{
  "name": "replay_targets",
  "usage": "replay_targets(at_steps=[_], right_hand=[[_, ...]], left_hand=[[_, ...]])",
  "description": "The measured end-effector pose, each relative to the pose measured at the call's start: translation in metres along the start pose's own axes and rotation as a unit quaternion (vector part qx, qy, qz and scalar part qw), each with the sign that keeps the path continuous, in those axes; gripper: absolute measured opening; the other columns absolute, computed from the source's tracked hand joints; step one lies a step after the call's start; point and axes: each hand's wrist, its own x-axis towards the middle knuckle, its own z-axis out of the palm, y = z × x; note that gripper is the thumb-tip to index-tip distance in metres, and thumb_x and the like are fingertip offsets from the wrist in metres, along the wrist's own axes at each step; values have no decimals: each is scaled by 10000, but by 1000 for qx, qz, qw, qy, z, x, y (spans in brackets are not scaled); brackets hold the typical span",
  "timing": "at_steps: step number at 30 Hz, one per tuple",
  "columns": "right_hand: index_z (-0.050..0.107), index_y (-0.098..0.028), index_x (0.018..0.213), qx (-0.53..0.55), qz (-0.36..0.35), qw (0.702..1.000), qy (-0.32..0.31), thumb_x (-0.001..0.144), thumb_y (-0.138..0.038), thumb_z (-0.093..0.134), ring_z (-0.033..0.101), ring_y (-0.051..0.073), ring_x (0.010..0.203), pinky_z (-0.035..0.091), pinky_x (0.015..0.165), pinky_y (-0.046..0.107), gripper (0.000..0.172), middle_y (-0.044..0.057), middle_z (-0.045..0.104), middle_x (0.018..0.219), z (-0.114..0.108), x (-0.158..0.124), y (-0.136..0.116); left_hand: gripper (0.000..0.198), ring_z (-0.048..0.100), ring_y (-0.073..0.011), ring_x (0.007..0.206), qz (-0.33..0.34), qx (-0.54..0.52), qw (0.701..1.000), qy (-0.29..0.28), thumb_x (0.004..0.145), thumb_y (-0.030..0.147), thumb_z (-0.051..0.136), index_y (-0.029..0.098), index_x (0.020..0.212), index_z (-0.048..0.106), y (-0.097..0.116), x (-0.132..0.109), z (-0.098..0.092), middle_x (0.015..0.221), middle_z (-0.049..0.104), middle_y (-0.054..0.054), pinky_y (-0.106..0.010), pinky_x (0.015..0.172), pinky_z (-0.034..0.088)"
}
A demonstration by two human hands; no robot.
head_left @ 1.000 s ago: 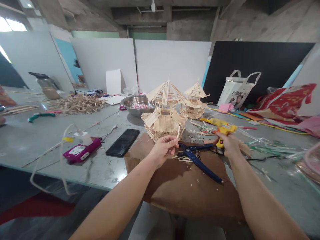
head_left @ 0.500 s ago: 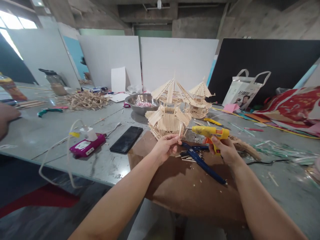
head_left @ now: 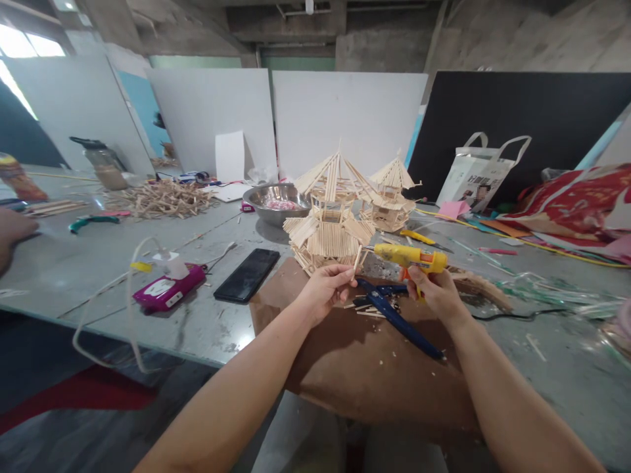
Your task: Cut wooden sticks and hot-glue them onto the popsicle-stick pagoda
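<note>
My left hand (head_left: 323,289) pinches a short wooden stick (head_left: 357,260) and holds it upright just in front of a stick-built pagoda model (head_left: 331,220). My right hand (head_left: 434,292) grips a yellow glue gun (head_left: 409,257), its nozzle pointing left at the top of the stick. Blue-handled cutters (head_left: 394,315) lie on a brown paper sheet (head_left: 355,368) between my hands, among a few loose sticks. A smaller stick pagoda (head_left: 392,197) stands behind the first.
On the grey table (head_left: 73,263) lie a black phone (head_left: 246,274), a pink power bank with a white cable (head_left: 167,289), a steel bowl (head_left: 273,203), a stick pile (head_left: 162,197) and a white bag (head_left: 476,174). Another person's hand (head_left: 12,233) shows at far left.
My right hand lifted the glue gun off the table and swung its nozzle left to the stick in my left hand. Another person's hand came into view at the left.
</note>
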Motion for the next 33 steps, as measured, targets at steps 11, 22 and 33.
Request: replay_targets(at_steps=[11, 22, 33], right_hand=[[547, -161, 578, -14, 1, 1000, 4, 685, -472, 527, 363, 69, 336, 273, 356, 210, 329, -34, 441, 399, 1, 0, 1], [528, -155, 552, -35, -3, 999, -2, 709, -438, 521, 362, 59, 336, 281, 357, 203, 323, -33, 444, 401, 1, 0, 4], [529, -153, 563, -39, 3, 999, -12, 708, -434, 525, 364, 62, 341, 265, 350, 207, 316, -30, 441, 405, 2, -1, 4]], left_hand=[[191, 418, -17, 322, -8, -2, 1000, 2, 581, 255, 672, 129, 705, 600, 0, -1, 1, 529, 572, 16, -140, 324, 278], [196, 416, -15, 320, -9, 1, 1000, -4, 594, 254, 664, 130, 736, 610, 0, -1, 0, 535, 576, 16, -136, 316, 287], [169, 411, -14, 303, -9, 0, 1000, 5, 622, 229, 642, 113, 730, 582, 2, -2, 2, 532, 573, 19, -132, 304, 294]])
